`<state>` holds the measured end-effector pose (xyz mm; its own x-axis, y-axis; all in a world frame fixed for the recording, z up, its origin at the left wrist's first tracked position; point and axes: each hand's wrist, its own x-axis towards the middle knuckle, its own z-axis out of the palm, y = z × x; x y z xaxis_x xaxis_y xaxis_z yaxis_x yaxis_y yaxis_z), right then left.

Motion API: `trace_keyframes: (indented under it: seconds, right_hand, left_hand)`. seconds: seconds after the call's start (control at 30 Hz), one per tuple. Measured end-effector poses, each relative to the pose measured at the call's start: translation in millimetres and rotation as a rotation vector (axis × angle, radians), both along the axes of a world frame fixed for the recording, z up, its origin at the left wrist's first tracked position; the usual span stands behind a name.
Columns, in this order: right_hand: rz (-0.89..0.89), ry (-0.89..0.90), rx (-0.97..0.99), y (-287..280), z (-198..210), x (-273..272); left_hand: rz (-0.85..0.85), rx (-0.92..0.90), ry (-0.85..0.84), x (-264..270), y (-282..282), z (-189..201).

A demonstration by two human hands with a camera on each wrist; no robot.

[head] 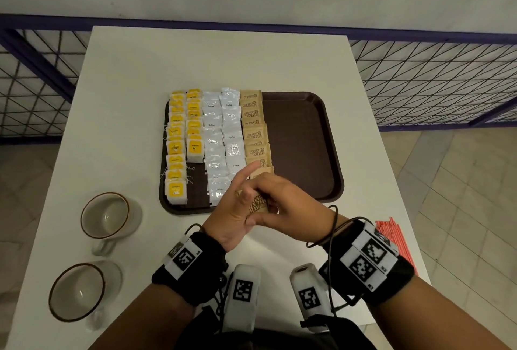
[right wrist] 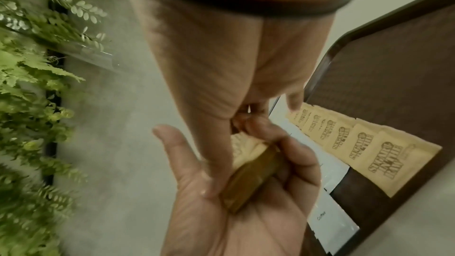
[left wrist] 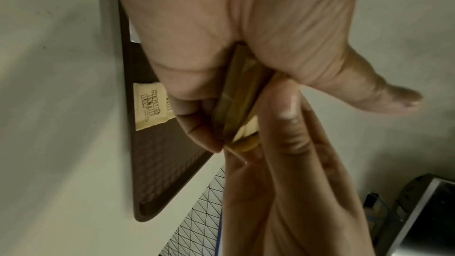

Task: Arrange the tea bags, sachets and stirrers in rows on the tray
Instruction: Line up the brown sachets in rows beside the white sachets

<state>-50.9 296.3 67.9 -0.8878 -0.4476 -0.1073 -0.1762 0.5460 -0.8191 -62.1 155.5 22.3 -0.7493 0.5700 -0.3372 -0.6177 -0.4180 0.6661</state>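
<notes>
Both hands meet just above the near edge of the brown tray point(head: 302, 137), which lies on the white surface point(head: 134, 75). The left hand point(head: 235, 209) is palm-up with its fingers curled round a small stack of brown sugar sachets point(head: 258, 205); its index finger sticks out toward the tray. In the right wrist view the stack point(right wrist: 248, 180) sits edge-on in the left palm point(right wrist: 236, 221), clamped by the curled fingers. The right hand point(head: 291, 204) comes in from the right and its grip is closed on the same stack: in the left wrist view its thumb and fingers point(left wrist: 283, 124) pinch the top of the stack point(left wrist: 236, 108) against the left hand point(left wrist: 221, 26).

On the tray the rows run from far to near. At the left stand two rows of yellow-labelled tea bags point(head: 176, 148), then two rows of white coffee sachets point(head: 223, 137), then one row of brown sugar sachets point(head: 254, 126) overlapping each other and ending just beside the hands. The right half of the tray is bare.

Two cups point(head: 107, 216) lie on the surface left of the tray. A bundle of red stirrers point(head: 397, 240) rests at the right edge of the surface, behind the right wrist.
</notes>
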Motion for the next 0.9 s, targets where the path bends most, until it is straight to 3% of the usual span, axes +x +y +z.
trace_keyframes:
  seconds: [0.1, 0.3, 0.37, 0.53, 0.63, 0.77, 0.9]
  right_hand:
    - [-0.007, -0.072, -0.05, 4, 4, -2]
    - [-0.092, 0.024, -0.031, 0, 5, 3]
    - [-0.138, 0.052, -0.065, 1, 4, 5]
    - [-0.236, 0.029, -0.058, 10, 3, 5]
    - [-0.295, 0.02, -0.079, 10, -2, 3]
    - [-0.511, -0.075, -0.227, 7, -11, 4]
    - [-0.641, -0.293, -0.552, 5, -13, 7]
  left_hand:
    - [0.018, 0.052, 0.0, 2, 2, 3]
    - [0.063, 0.041, 0.044, 3, 3, 5]
    - [0.065, -0.035, 0.089, 2, 0, 8]
    - [0.039, -0.453, 0.381, -6, -20, 18]
    - [0.06, -0.502, 0.374, -8, -24, 18]
    - [0.115, -0.514, 0.321, -11, -23, 15]
    - [0.149, -0.503, 0.307, -11, -22, 15]
